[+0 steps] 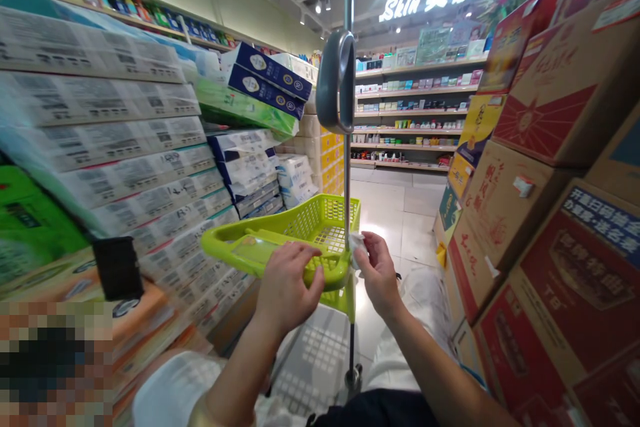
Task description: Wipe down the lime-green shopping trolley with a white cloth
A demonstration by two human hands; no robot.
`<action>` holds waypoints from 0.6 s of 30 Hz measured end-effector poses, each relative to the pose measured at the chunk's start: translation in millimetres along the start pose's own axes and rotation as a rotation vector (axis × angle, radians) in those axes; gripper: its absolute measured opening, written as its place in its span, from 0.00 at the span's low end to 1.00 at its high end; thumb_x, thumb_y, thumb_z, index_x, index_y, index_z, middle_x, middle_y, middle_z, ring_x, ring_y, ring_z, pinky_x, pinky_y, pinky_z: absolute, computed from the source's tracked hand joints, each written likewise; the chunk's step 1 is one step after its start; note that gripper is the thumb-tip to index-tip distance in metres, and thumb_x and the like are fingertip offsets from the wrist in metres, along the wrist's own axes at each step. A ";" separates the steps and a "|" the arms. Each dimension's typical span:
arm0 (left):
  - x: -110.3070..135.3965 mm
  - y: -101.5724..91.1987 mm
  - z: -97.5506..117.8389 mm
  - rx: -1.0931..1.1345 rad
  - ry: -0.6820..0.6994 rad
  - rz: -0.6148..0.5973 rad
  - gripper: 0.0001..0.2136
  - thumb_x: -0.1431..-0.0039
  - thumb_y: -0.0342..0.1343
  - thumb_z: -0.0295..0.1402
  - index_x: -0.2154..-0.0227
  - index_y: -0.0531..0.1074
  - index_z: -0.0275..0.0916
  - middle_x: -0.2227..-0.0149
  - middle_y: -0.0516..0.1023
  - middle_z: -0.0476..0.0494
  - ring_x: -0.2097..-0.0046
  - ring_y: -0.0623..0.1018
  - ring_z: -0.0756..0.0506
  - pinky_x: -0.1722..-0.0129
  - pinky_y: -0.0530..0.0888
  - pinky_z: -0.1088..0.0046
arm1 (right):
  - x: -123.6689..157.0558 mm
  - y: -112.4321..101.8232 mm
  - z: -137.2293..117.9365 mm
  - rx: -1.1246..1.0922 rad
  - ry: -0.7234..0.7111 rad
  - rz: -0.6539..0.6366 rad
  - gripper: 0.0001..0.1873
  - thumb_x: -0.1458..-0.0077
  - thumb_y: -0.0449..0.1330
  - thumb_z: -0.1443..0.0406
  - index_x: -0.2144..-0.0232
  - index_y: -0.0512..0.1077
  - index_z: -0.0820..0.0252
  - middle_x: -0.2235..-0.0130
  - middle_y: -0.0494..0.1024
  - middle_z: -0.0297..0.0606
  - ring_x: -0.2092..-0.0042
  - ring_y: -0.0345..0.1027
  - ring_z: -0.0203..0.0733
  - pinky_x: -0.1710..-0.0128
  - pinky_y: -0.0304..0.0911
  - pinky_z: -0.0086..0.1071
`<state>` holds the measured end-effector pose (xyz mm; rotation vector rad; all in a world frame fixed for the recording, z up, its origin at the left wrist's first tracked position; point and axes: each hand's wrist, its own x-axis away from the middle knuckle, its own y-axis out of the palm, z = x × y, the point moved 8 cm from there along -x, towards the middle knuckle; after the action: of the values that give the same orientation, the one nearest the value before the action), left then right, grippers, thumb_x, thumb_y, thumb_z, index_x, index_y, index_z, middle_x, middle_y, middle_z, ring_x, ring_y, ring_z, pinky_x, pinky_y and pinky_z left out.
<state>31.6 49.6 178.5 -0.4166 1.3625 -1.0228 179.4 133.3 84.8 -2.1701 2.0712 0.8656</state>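
A lime-green shopping cart basket [325,213] with perforated walls stands in front of me, fixed to an upright metal pole [347,173]. My left hand [293,280] rests over the near end of the basket, its fingers curled on the green rim and the thumb toward the pole side. Pinched in my right hand [379,273] is a crumpled white wipe [357,250], pressed against the basket corner beside the pole. A grey loop handle [336,80] sits higher up on the same pole.
Packaged paper goods [135,140] are stacked high on the left. Cardboard cartons [530,193] form a wall close on the right. Past the cart, a tiled floor [415,213] leads to shelves of cosmetics [415,110]. A caster wheel [353,375] shows below.
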 end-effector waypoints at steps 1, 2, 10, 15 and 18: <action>-2.9 4.7 6.5 0.011 -0.019 -0.022 0.11 0.43 0.50 0.33 0.60 0.73 0.39 0.58 0.77 0.40 0.54 0.75 0.40 0.50 0.69 0.59 | 0.0 3.6 -1.0 -0.008 -0.015 -0.004 0.22 0.48 0.64 0.56 0.53 0.66 0.55 0.56 0.75 0.37 0.56 0.71 0.41 0.54 0.67 0.36; -5.5 11.1 12.1 0.010 -0.039 -0.057 0.12 0.44 0.50 0.32 0.58 0.72 0.39 0.56 0.76 0.40 0.53 0.75 0.40 0.50 0.70 0.60 | 0.0 7.3 -1.1 -0.009 -0.027 -0.013 0.23 0.48 0.64 0.56 0.52 0.65 0.55 0.55 0.75 0.38 0.54 0.71 0.42 0.52 0.67 0.37; -6.4 38.7 8.7 -0.015 -0.178 -0.152 0.25 0.42 0.47 0.31 0.40 0.59 0.34 0.49 0.76 0.33 0.51 0.78 0.39 0.56 0.73 0.63 | -34.5 24.3 -11.0 -0.042 -0.017 0.064 0.23 0.45 0.61 0.51 0.52 0.63 0.54 0.52 0.73 0.40 0.54 0.71 0.41 0.54 0.68 0.36; -0.5 30.4 2.8 0.084 -0.156 -0.078 0.27 0.43 0.48 0.30 0.39 0.57 0.38 0.51 0.77 0.36 0.52 0.78 0.40 0.55 0.74 0.64 | -56.1 47.7 -14.8 -0.152 0.081 -0.121 0.18 0.46 0.59 0.49 0.61 0.69 0.56 0.66 0.76 0.34 0.67 0.71 0.40 0.66 0.69 0.34; 1.3 26.4 0.0 0.110 -0.171 -0.063 0.28 0.44 0.48 0.30 0.39 0.57 0.39 0.51 0.76 0.37 0.54 0.78 0.40 0.57 0.74 0.64 | -54.7 50.9 -1.2 -0.104 0.216 -0.210 0.17 0.51 0.62 0.50 0.71 0.72 0.58 0.73 0.74 0.33 0.73 0.67 0.38 0.72 0.66 0.32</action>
<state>40.8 62.6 157.5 -0.4565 1.1413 -1.0836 134.5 176.9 125.7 -2.5830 1.8698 0.7637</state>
